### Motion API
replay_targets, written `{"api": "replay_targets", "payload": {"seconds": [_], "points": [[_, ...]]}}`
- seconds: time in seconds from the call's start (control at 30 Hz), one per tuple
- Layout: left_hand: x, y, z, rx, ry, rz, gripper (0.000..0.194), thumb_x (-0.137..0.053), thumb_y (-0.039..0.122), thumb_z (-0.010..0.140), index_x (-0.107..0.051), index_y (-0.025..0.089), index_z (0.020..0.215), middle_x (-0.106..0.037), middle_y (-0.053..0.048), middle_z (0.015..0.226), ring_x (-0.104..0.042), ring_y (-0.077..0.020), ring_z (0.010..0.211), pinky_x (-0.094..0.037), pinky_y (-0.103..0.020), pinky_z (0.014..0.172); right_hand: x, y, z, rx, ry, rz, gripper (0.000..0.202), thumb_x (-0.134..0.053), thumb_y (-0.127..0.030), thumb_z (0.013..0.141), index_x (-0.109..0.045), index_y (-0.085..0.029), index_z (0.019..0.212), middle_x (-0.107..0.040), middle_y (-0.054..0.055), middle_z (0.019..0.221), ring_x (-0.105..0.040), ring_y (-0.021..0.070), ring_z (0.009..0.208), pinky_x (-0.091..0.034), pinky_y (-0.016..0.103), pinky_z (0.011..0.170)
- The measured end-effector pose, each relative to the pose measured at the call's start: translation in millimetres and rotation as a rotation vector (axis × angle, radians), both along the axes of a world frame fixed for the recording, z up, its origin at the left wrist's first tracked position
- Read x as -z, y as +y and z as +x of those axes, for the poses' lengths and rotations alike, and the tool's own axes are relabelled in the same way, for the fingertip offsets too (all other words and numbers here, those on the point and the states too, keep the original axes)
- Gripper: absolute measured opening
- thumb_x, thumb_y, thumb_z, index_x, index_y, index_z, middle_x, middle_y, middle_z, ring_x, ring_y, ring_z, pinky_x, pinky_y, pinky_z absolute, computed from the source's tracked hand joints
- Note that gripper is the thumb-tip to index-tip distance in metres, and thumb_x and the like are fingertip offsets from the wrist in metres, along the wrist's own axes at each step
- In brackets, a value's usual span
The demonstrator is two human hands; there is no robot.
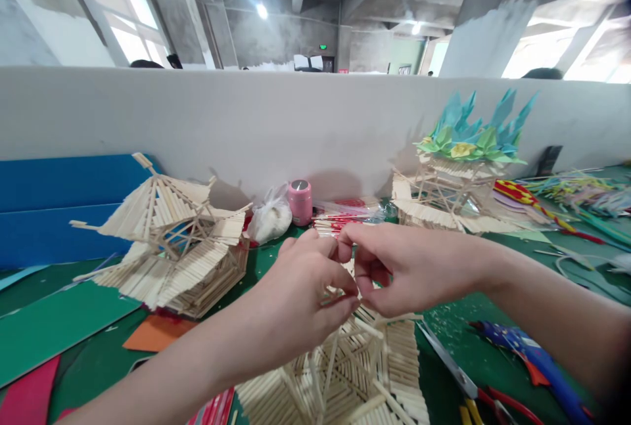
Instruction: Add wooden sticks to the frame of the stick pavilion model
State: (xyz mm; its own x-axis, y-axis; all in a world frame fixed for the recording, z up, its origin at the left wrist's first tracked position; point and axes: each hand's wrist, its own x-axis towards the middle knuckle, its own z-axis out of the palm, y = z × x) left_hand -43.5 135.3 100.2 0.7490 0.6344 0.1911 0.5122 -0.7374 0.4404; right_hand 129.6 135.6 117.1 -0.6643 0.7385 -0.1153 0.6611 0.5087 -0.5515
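White partition [296,123] spans back of green tabletop [444,310]. Blue boards [64,195] lean at far left, beside tiered stick model [167,280]. Unfinished stick structure [399,359] sits at near center, directly below left hand [315,274] and right hand [399,267], fingers together over its far part; each grip curled narrow, cannot tell whether closed on anything. Blue glue gun [532,353] lies at right, scissors [458,372] between it and structure; pink jar [300,205] stands near partition
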Motion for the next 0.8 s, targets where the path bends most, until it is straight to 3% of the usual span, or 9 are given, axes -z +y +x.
{"api": "replay_targets", "payload": {"seconds": [0.13,0.33,0.53,0.8], "points": [[0.9,1.1,0.7,-0.001,-0.002,-0.029,0.016,-0.058,0.014,0.074,-0.069,0.021,0.066,-0.056,-0.004,0.084,-0.049,-0.0221,0.085,-0.039,-0.034,0.072,-0.9,0.2,0.9,-0.013,0.02,-0.006,0.023,-0.054,-0.01,0.064,-0.044,-0.021,0.082,-0.054,-0.005,0.071,-0.047,0.0071,0.057,-0.037,0.018,0.048],[-2.3,-0.3,0.4,-0.042,0.082,-0.076,0.016,-0.054,0.022,0.078,-0.068,0.021,0.071,-0.052,-0.003,0.078,-0.046,-0.0214,0.085,-0.036,-0.036,0.074,-4.6,-2.3,29.2,0.044,0.123,-0.035,0.025,-0.061,-0.03,0.072,-0.049,-0.021,0.092,-0.052,-0.005,0.077,-0.048,0.0078,0.066,-0.041,0.018,0.055],[2.6,-1.0,-2.7,-0.033,0.088,-0.073,0.016,-0.053,0.021,0.079,-0.066,0.022,0.07,-0.046,0.0,0.072,-0.045,-0.0171,0.075,-0.033,-0.032,0.07,25.7,-17.2,43.8,0.183,0.113,-0.083,0.024,-0.064,-0.024,0.069,-0.055,-0.023,0.091,-0.05,-0.005,0.075,-0.047,0.0082,0.067,-0.04,0.019,0.059],[2.1,-0.7,1.1,-0.044,0.107,-0.098,0.018,-0.053,0.018,0.078,-0.067,0.021,0.069,-0.047,0.0,0.07,-0.045,-0.0169,0.075,-0.031,-0.031,0.068,57.1,-29.3,35.4,0.202,0.256,0.062,0.007,-0.053,-0.012,0.075,-0.056,-0.019,0.074,-0.052,-0.006,0.064,-0.043,0.0055,0.059,-0.035,0.016,0.054]]}}
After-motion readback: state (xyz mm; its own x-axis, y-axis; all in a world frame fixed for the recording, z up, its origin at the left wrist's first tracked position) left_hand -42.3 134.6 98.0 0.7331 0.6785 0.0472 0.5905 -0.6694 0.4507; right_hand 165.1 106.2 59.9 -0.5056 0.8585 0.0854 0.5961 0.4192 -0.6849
